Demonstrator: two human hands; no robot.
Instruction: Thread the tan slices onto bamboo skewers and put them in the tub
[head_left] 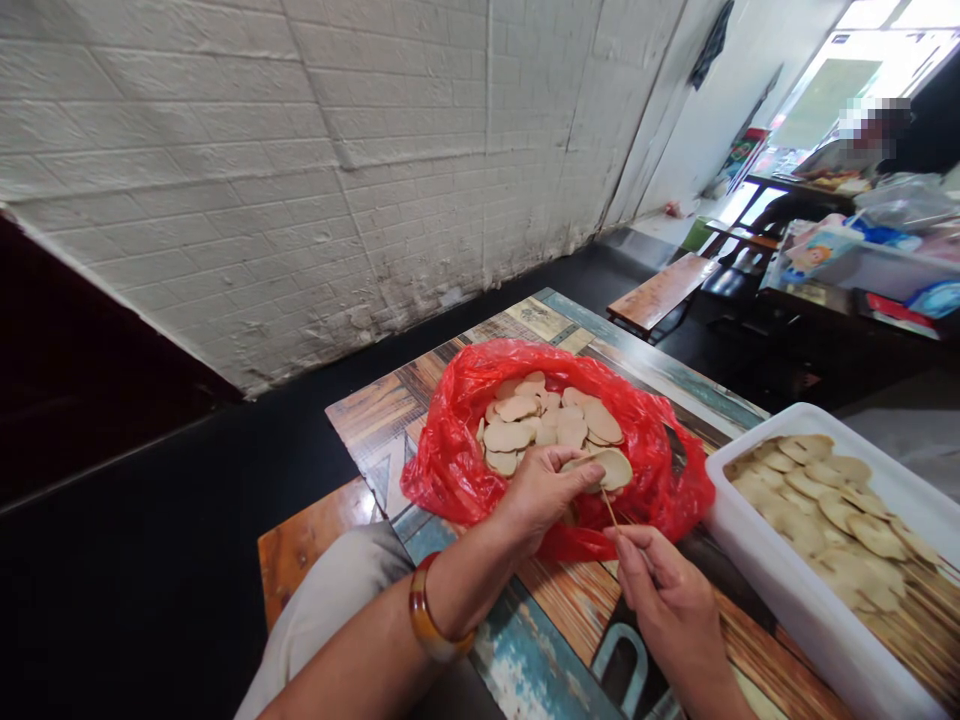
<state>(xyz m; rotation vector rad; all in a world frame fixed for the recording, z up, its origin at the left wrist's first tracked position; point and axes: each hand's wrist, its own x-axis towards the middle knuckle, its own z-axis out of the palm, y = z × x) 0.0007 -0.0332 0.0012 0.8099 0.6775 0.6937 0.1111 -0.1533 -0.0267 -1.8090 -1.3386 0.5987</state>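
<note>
While my left hand pinches a pale, flat slice between thumb and fingers above the near part of the red bag, my right hand grips a thin stick just off the bag's near right edge. My two hands are apart, bridged by the stick and slice. The slice is oval, its long axis running roughly sideways across the bag. The stick points away from me, leaning slightly left, with its far end at the slice's near edge; I can't tell whether it has gone in. More loose slices lie inside the open bag, turned various ways. Close by the bag's right side stands a white tub, where overlapping slices lie with sticks running toward the tub's near right end. Beneath the bag is the patterned table.
</note>
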